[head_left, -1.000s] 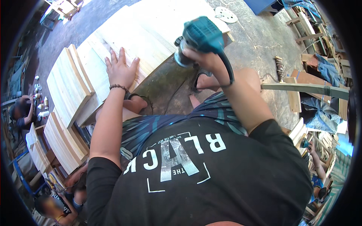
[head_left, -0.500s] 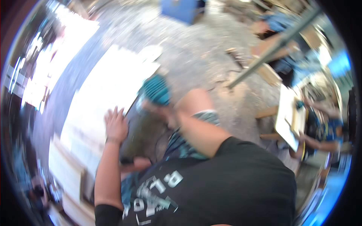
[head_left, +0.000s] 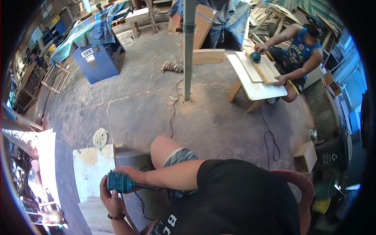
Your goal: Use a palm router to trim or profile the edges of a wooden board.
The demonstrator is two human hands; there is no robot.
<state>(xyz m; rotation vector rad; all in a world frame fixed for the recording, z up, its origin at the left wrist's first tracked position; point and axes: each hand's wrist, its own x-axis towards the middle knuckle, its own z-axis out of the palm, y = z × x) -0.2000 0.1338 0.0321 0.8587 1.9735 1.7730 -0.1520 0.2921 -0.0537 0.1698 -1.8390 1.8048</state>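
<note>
A teal power sander (head_left: 120, 182) is held between both my hands above the near left worktop (head_left: 88, 174). My left hand (head_left: 111, 200) curls its fingers round the sander's left end and lower side. Against the sander's upper side is my right hand (head_left: 132, 174), its fingers closed on the body. The sander's dark cord sleeve points right, toward my body; its sanding face is not visible. A round sanding disc (head_left: 100, 138) with holes lies at the worktop's far edge. Pale wooden boards (head_left: 94, 215) lie on the near part of the worktop.
Across the floor at right, a seated person (head_left: 301, 51) works a sander over a wooden panel on a white table (head_left: 270, 92). A metal post (head_left: 189, 51) stands mid-floor. Behind it are a blue machine cabinet (head_left: 96, 64) and stacked wood. Cords (head_left: 172, 117) trail across the floor.
My left hand has left the pale board, where it lay spread, and now grips the sander together with my right hand. The view has swung to the right and sharpened.
</note>
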